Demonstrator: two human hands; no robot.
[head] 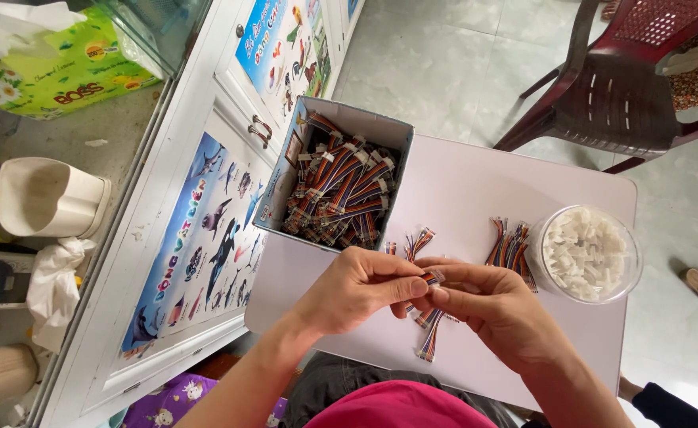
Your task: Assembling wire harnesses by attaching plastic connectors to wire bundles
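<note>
On my view the biggest thing is the white cabinet (166, 198) at the left, and on its doors I see two long posters: a blue poster of sea animals (206, 238) on the nearer door, and a second bright poster (285, 43) with small pictures on the farther door. On top of the cabinet lies a green tissue pack (63, 71) with flowers printed on it. In the middle stands the small pale table (460, 198), with a dark red plastic chair (618, 87) behind it. On the table's left part is an open cardboard box (341, 178), full of bundles of multicoloured ribbon wires. At the right is a round clear tub (590, 254) with white plastic connectors, and loose wire pieces (510, 242) lie just beside it. My left hand (357, 289) and right hand (495, 305) meet above the table; the fingers of both are closed together on one short ribbon cable (430, 277), pinched at its end.
</note>
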